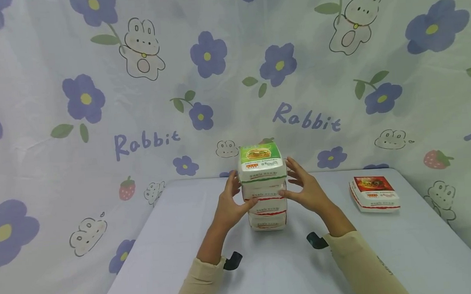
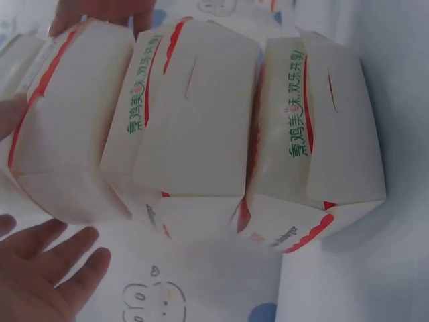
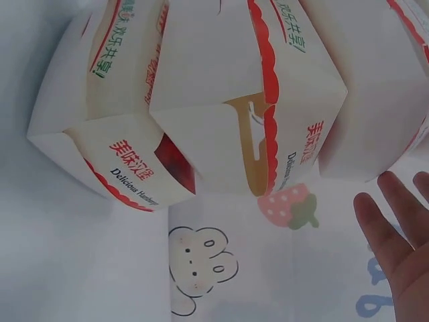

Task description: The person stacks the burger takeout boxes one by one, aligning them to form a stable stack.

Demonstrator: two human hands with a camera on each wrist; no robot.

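Observation:
Several white paper burger boxes (image 1: 266,205) stand stacked on the table, with red wavy trim on the lower ones. The top burger box (image 1: 261,163) has a green lid with a burger picture and green trim. My left hand (image 1: 231,208) is at the stack's left side, its thumb in front near the second box. On the opposite side is my right hand (image 1: 309,192), its thumb tip by that same box's front. In the right wrist view, the right hand's fingers (image 3: 395,218) are spread and fairly straight beside a box. The left hand's fingers (image 2: 57,258) also look spread in the left wrist view.
A burger box with a red lid (image 1: 375,194) lies apart on the right of the white table (image 1: 161,255). Behind the table hangs a cloth (image 1: 237,94) printed with rabbits and flowers. Black wrist mounts (image 1: 232,261) stick out from both sleeves.

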